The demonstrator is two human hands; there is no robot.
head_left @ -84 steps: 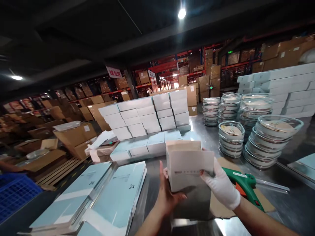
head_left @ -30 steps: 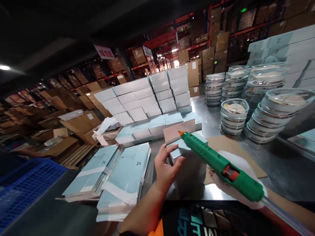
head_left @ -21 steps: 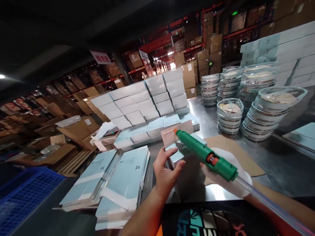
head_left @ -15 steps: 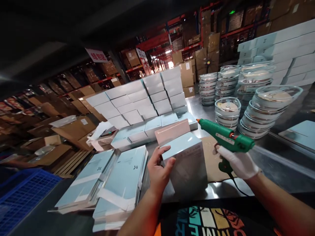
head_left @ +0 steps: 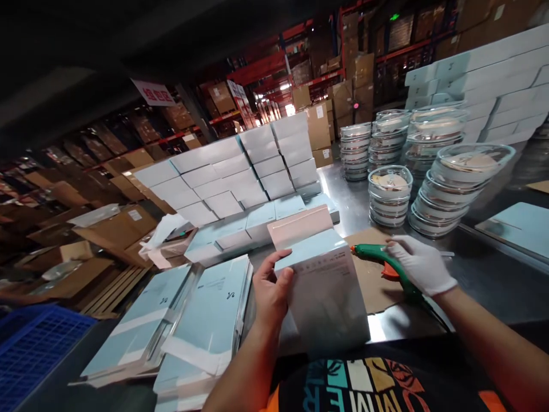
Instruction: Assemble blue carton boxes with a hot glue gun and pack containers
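Our left hand [head_left: 268, 292] gripped the box [head_left: 322, 286], flap still open; our gloved right hand [head_left: 422, 270] clasped the glue gun [head_left: 381, 258] on the desk [head_left: 484, 280].

The bare left hand [head_left: 269, 292] is curled near the middle, thumb up (forearm reaching in from below); the gloved right hand [head_left: 421, 271] lies palm-down, farther right.
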